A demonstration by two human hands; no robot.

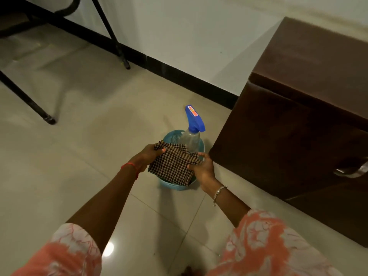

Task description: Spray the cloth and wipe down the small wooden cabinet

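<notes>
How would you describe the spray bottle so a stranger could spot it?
Look left of the dark wooden cabinet, down on the tiled floor. There a small blue basket holds the spray bottle, the only upright thing, clear-bodied with a bright blue trigger top.

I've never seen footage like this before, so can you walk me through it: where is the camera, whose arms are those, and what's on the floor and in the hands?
There is no machine here. The single picture comes from a wide-angle camera worn on a person's head, looking forward and down, so the two arms reaching in from the bottom are the wearer's own. The left hand and the right hand each grip a side of a brown checked cloth, holding it over a small blue basket that sits on the tiled floor. A clear spray bottle with a blue trigger head stands in the basket, untouched. To the right is the dark wooden cabinet, near the white wall. Black furniture legs show at upper left.
</notes>
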